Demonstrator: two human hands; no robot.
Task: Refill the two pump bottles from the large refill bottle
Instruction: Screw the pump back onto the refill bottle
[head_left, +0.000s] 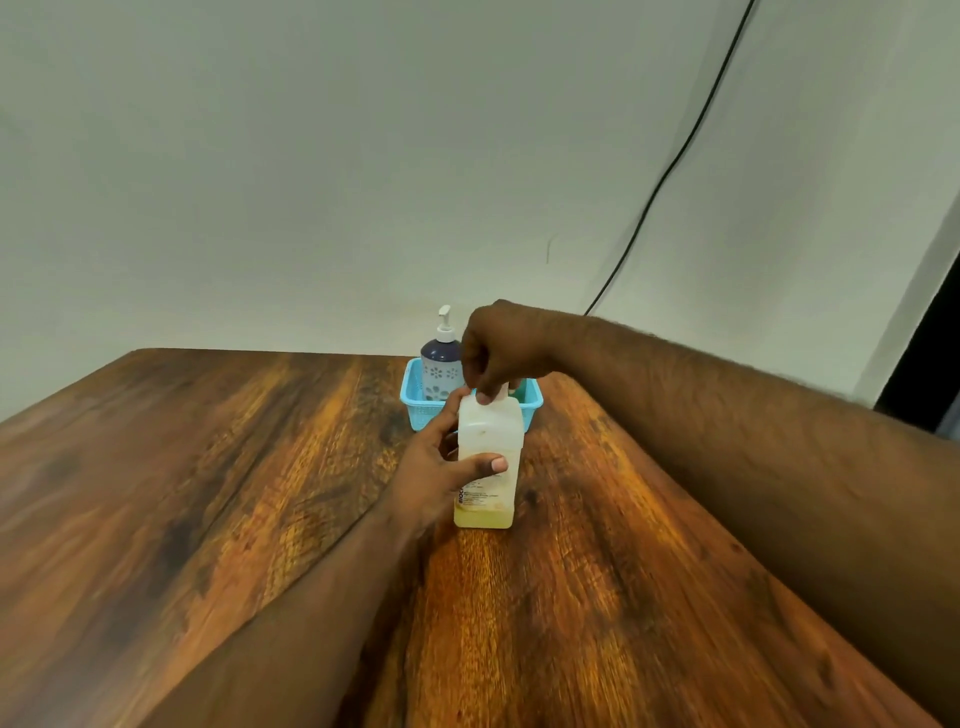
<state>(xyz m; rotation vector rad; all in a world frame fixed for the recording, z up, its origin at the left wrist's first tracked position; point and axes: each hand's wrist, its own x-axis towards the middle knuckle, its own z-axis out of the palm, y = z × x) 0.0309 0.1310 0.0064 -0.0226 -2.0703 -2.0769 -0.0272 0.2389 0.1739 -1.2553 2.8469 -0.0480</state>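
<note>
On the wooden bench (208, 493) the left hand (436, 467) wraps its fingers (488, 464) round the middle of the large refill bottle (488, 447), which stands upright just in front of the blue basket (415, 400) holding one pump bottle (440, 364); a second pump bottle is not visible. To the right, the right hand (498, 348) pinches the cap at the bottle's top. The step looks like uncapping: keep the body firmly braced and vertical while twisting only the cap, so the little yellow liquid stays put.

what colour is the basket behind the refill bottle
Light blue, seen in the head view: the basket.
</note>
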